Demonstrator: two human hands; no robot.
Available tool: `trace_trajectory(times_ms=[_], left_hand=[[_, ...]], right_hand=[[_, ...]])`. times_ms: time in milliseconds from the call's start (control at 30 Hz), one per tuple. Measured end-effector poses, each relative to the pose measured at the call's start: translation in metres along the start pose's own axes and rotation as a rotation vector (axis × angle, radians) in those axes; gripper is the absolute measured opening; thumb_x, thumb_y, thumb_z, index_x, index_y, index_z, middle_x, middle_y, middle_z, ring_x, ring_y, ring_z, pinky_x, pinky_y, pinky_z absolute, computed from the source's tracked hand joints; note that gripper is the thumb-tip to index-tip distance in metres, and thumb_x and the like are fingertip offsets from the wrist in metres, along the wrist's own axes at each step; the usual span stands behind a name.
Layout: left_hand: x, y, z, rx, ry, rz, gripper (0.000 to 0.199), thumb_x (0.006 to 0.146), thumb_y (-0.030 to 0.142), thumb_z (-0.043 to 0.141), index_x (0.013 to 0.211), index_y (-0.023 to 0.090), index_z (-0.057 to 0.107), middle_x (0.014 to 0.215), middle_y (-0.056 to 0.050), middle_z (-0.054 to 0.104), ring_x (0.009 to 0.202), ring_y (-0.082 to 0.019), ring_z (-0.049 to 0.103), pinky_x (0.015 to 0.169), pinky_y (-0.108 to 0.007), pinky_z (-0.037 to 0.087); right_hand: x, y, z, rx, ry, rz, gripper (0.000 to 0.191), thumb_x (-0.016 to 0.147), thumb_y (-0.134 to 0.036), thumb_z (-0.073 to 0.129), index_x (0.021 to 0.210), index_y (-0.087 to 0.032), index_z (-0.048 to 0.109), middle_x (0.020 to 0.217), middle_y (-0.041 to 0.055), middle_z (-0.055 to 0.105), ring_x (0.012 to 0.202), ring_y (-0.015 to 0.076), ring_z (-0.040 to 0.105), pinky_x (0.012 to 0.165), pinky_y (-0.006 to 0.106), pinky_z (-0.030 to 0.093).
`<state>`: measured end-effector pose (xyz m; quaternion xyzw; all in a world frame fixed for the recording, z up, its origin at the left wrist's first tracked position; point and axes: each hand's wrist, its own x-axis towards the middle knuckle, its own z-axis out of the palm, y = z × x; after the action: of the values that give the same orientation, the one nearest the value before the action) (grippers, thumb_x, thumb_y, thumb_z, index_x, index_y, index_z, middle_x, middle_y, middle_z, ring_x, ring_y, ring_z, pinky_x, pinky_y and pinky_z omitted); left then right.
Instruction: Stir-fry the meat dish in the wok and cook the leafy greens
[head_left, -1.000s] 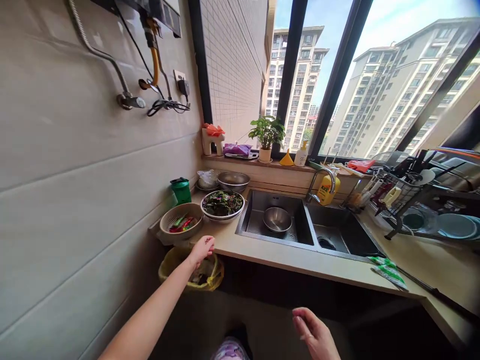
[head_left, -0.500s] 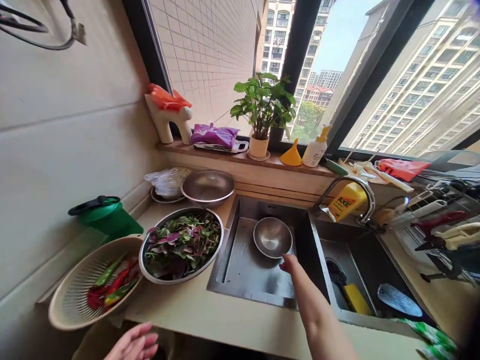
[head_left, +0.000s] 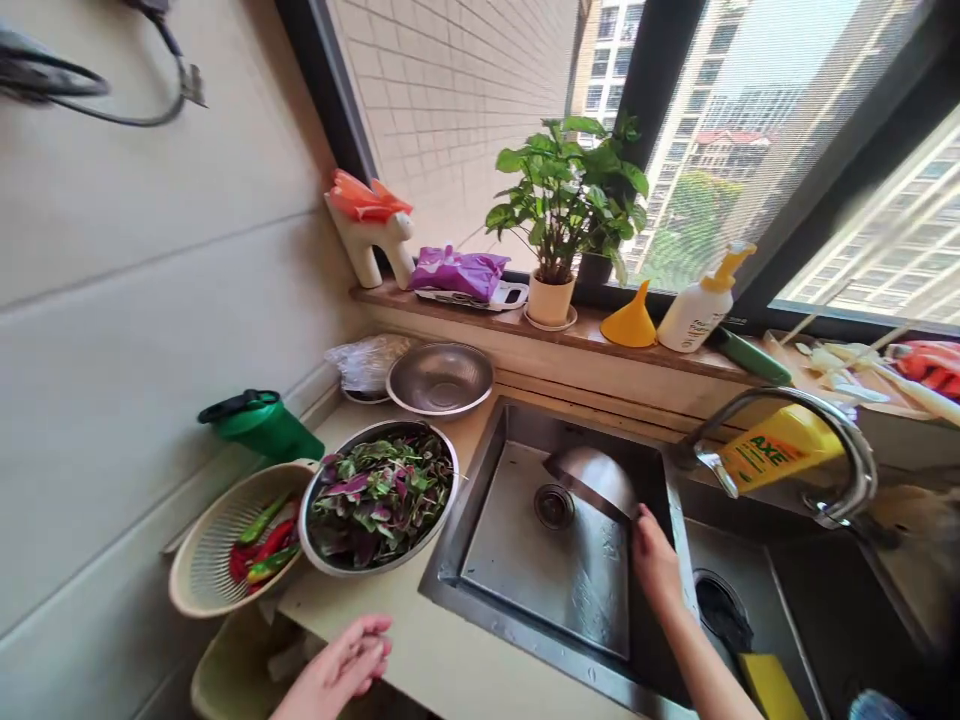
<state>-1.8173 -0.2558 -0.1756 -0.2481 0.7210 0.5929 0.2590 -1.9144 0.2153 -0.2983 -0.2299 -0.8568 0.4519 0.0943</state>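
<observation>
My right hand (head_left: 654, 552) grips the rim of a metal bowl (head_left: 596, 478), which is tilted up over the left basin of the sink (head_left: 525, 560), beside the drain. My left hand (head_left: 351, 660) is held over the counter's front edge, fingers loosely apart and nothing in them. Nearest to it are a metal bowl of leafy greens (head_left: 381, 495) on the counter and, further left, a beige colander (head_left: 187, 560) with red and green peppers (head_left: 262, 545).
An empty metal bowl (head_left: 441, 380) and a plastic bag (head_left: 367, 362) lie behind the greens. A green container (head_left: 271, 428) stands by the wall. The faucet (head_left: 795, 395) arches over the right basin, near a yellow bottle (head_left: 780, 448). A potted plant (head_left: 551, 295) stands on the sill.
My right hand has taken hold of the small bowl and tipped it up from the basin floor, baring the drain. The view has shifted left and closer. My left hand still holds nothing.
</observation>
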Motion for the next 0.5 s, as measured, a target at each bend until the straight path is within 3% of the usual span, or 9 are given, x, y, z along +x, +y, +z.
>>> trace_trajectory(times_ms=[100, 200, 267, 300, 367, 433, 500], left_hand=[[-0.006, 0.034, 0.011, 0.02, -0.177, 0.115, 0.065, 0.063, 0.07, 0.069, 0.105, 0.021, 0.064, 0.101, -0.008, 0.068, 0.104, -0.026, 0.062, 0.094, -0.037, 0.047], [-0.01, 0.073, 0.024, 0.063, -0.263, 0.236, 0.054, 0.071, 0.061, 0.069, 0.106, 0.021, 0.064, 0.102, -0.008, 0.066, 0.106, -0.025, 0.059, 0.097, -0.037, 0.045], [-0.005, 0.104, 0.028, 0.107, -0.304, 0.309, 0.049, 0.075, 0.057, 0.067, 0.107, 0.02, 0.062, 0.102, -0.008, 0.066, 0.102, -0.024, 0.061, 0.093, -0.037, 0.048], [0.001, 0.123, 0.028, 0.13, -0.29, 0.351, 0.048, 0.077, 0.055, 0.065, 0.109, 0.02, 0.061, 0.102, -0.008, 0.066, 0.099, -0.024, 0.062, 0.089, -0.036, 0.049], [0.026, 0.165, 0.022, 0.196, -0.129, 0.434, 0.047, 0.08, 0.05, 0.061, 0.116, 0.02, 0.056, 0.104, -0.008, 0.066, 0.092, -0.023, 0.065, 0.08, -0.034, 0.052], [0.064, 0.211, 0.012, 0.274, 0.285, 0.441, 0.042, 0.084, 0.041, 0.058, 0.12, 0.019, 0.053, 0.101, -0.007, 0.067, 0.09, -0.023, 0.066, 0.08, -0.034, 0.052], [0.108, 0.251, 0.002, 0.284, 0.459, 0.386, 0.043, 0.084, 0.033, 0.061, 0.121, 0.014, 0.052, 0.11, -0.013, 0.065, 0.106, -0.027, 0.061, 0.087, -0.035, 0.049]], right_hand=[[0.005, -0.004, -0.041, -0.097, 0.125, -0.224, 0.021, 0.083, -0.031, 0.044, 0.073, -0.02, 0.058, 0.132, 0.0137, 0.057, 0.11, 0.0295, 0.061, 0.08, 0.035, 0.049], [0.007, -0.02, -0.073, -0.317, 0.338, -0.623, 0.021, 0.088, -0.029, 0.044, 0.077, -0.019, 0.059, 0.124, 0.0135, 0.064, 0.097, 0.0262, 0.068, 0.062, 0.028, 0.05], [0.004, -0.037, -0.088, -0.403, 0.432, -0.759, 0.02, 0.09, -0.026, 0.043, 0.082, -0.018, 0.06, 0.122, 0.0138, 0.065, 0.092, 0.0241, 0.07, 0.057, 0.025, 0.048], [0.002, -0.046, -0.094, -0.406, 0.459, -0.75, 0.021, 0.09, -0.027, 0.043, 0.084, -0.018, 0.061, 0.122, 0.0143, 0.065, 0.089, 0.0237, 0.07, 0.055, 0.025, 0.048], [-0.002, -0.062, -0.098, -0.347, 0.47, -0.606, 0.026, 0.089, -0.036, 0.043, 0.084, -0.018, 0.061, 0.111, 0.0144, 0.07, 0.076, 0.0231, 0.071, 0.053, 0.027, 0.048], [-0.004, -0.071, -0.097, -0.216, 0.375, -0.356, 0.032, 0.083, -0.049, 0.047, 0.077, -0.02, 0.059, 0.082, 0.0091, 0.073, 0.06, 0.0214, 0.067, 0.049, 0.028, 0.047], [-0.005, -0.074, -0.091, 0.037, 0.206, -0.087, 0.035, 0.073, -0.057, 0.056, 0.069, -0.022, 0.053, 0.059, 0.0009, 0.063, 0.052, 0.02, 0.064, 0.048, 0.028, 0.049]])
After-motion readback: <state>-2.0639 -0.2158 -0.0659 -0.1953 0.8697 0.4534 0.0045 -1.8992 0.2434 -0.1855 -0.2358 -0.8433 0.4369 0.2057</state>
